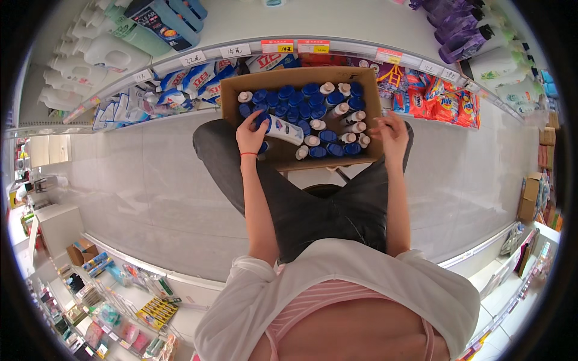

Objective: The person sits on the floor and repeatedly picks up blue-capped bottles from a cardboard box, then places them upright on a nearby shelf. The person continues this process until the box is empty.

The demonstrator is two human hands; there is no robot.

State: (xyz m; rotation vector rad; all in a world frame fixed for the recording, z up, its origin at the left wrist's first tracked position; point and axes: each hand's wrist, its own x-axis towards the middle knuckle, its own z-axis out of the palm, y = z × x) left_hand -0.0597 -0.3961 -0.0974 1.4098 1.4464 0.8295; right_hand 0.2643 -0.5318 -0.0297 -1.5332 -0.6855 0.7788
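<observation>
A cardboard box [301,76] stands between my knees, holding several bottles with blue caps and several slimmer bottles with pale caps [328,87]. My left hand [251,134] grips a white bottle [285,130] by its blue cap end; the bottle lies tilted over the box's left half, its base pointing right. Below it, part of the box floor shows. My right hand [392,135] is raised at the box's right wall, fingers apart, with nothing plainly in them.
A shelf with price tags [277,46] runs behind the box. Detergent bags [198,80] and Tide bags [448,108] fill its lower level. White jugs [113,51] and purple bottles [465,43] stand above. Grey floor tiles [171,194] spread on both sides.
</observation>
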